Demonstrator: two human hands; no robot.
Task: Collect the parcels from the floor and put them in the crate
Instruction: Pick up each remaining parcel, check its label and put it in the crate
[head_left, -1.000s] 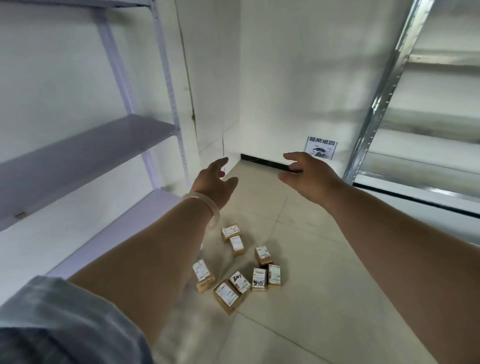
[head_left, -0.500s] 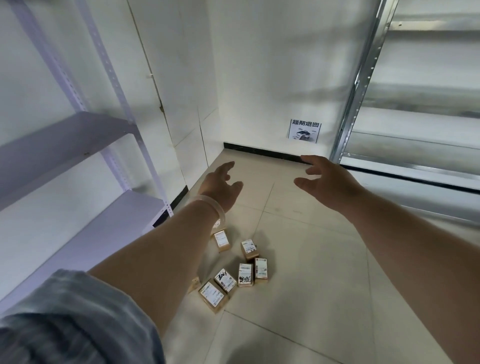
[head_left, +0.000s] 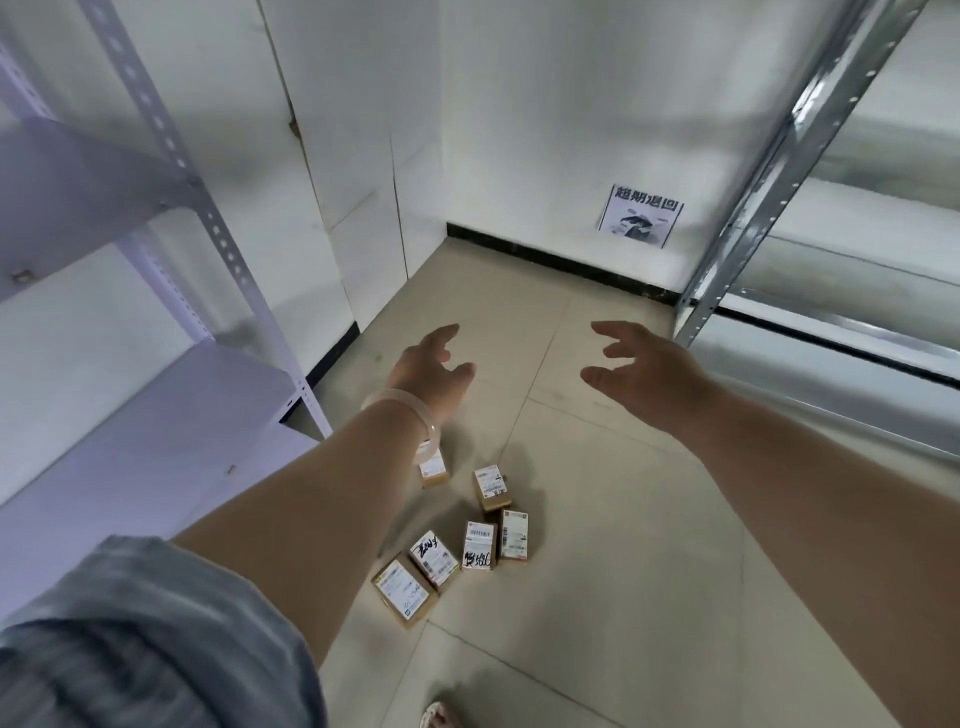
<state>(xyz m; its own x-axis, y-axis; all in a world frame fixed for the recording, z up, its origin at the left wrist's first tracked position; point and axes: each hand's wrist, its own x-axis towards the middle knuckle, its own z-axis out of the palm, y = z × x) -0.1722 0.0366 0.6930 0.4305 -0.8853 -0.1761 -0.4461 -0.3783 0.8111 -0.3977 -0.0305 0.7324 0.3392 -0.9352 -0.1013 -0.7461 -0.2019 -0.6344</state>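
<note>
Several small brown cardboard parcels (head_left: 479, 545) with white labels lie in a loose cluster on the beige tiled floor. One parcel (head_left: 434, 468) is partly hidden behind my left wrist. My left hand (head_left: 431, 366), a pale bangle on its wrist, is stretched out in the air above and beyond the cluster, fingers relaxed and holding nothing. My right hand (head_left: 639, 369) reaches forward at about the same height, fingers spread and empty. No crate is in view.
A white shelf rack (head_left: 156, 415) stands along the left wall. A metal rack (head_left: 779, 171) stands at the right, its lowest shelf near the floor. A printed sign (head_left: 640, 214) is stuck low on the far wall. A foot tip (head_left: 439, 717) shows at the bottom edge.
Both outstretched hands have sunk lower in the view and the far wall fills more of it. The parcels lie where they were on the floor.
</note>
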